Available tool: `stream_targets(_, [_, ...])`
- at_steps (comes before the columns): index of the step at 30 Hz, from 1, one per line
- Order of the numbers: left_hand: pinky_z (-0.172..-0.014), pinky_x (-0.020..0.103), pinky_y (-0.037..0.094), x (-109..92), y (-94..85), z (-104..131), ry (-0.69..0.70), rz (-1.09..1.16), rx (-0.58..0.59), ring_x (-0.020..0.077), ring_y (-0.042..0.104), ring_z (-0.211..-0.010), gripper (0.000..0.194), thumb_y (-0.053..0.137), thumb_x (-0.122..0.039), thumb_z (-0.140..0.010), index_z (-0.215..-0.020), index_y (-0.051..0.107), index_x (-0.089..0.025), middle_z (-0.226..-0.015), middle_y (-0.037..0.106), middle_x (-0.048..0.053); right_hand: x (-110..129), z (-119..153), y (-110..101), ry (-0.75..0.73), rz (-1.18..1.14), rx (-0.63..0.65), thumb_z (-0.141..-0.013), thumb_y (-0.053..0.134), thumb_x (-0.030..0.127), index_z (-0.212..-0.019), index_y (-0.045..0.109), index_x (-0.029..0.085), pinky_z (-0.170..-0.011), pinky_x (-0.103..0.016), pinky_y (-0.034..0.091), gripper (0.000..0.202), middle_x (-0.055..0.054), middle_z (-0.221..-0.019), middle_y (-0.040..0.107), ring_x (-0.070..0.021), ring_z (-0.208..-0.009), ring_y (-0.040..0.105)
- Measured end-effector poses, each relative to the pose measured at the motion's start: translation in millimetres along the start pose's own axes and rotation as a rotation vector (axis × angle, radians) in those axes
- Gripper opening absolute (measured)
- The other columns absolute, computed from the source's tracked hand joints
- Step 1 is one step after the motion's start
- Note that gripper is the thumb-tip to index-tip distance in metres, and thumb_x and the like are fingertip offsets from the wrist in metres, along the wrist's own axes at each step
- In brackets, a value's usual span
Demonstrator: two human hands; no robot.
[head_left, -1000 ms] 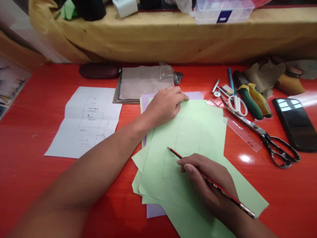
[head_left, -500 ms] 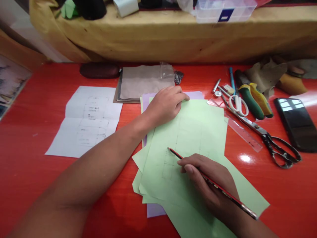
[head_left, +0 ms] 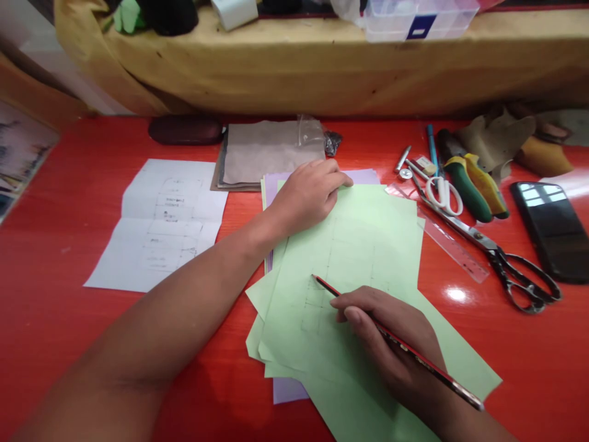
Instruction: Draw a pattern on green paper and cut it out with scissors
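Red and glossy, the surface (head_left: 55, 319) shows a faint wood grain and a bright spot of glare near the ruler (head_left: 453, 247), which is clear plastic. Behind it, creased yellow-tan cloth (head_left: 239, 73) covers a ledge bearing a translucent plastic box (head_left: 446, 18) with a dark blue catch.

Matte green paper (head_left: 294, 258) lies over other green and purple sheets, their corners fanned out at uneven angles; faint ruled lines cross the top sheet. The left hand (head_left: 310, 195) rests palm down at its far edge, its grip loosely spread. The right hand (head_left: 391, 337) lies lower on the paper, its grip pinching a slim red-and-black pencil (head_left: 426, 363), tilted, with its point at the drawn lines.

A folded white sheet (head_left: 133, 245) with a pencilled diagram lies to the left, partly under the forearm. Beyond the paper are flat grey-brown pieces (head_left: 267, 150) and an oblong dark case (head_left: 184, 130). On the right are black-handled scissors (head_left: 481, 238), pliers (head_left: 473, 184) with rubbery-looking green and yellow handles, and a shiny black phone (head_left: 550, 233).
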State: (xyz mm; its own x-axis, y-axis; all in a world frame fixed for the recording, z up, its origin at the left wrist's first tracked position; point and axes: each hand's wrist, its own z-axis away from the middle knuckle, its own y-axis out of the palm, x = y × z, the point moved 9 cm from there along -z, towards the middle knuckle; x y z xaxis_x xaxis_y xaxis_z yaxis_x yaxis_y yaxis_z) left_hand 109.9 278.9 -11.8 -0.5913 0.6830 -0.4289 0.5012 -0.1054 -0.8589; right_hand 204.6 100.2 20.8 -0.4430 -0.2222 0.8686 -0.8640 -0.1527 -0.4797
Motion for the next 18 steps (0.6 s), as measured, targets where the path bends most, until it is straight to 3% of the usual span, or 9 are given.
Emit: stream_targets(18, [-0.102, 0.043, 0.049, 0.0, 0.4, -0.1, 0.003, -0.008, -0.005, 0.0271, 0.066, -0.112, 0.042, 0.046, -0.006, -0.099, -0.123, 0.076, -0.021, -0.114, 0.073, 0.009, -0.3, 0.6, 1.0, -0.012, -0.002, 0.015, -0.108, 0.059, 0.021, -0.104, 0.077, 0.024, -0.062, -0.028, 0.060, 0.019, -0.003, -0.087, 0.084, -0.0198, -0.077, 0.081])
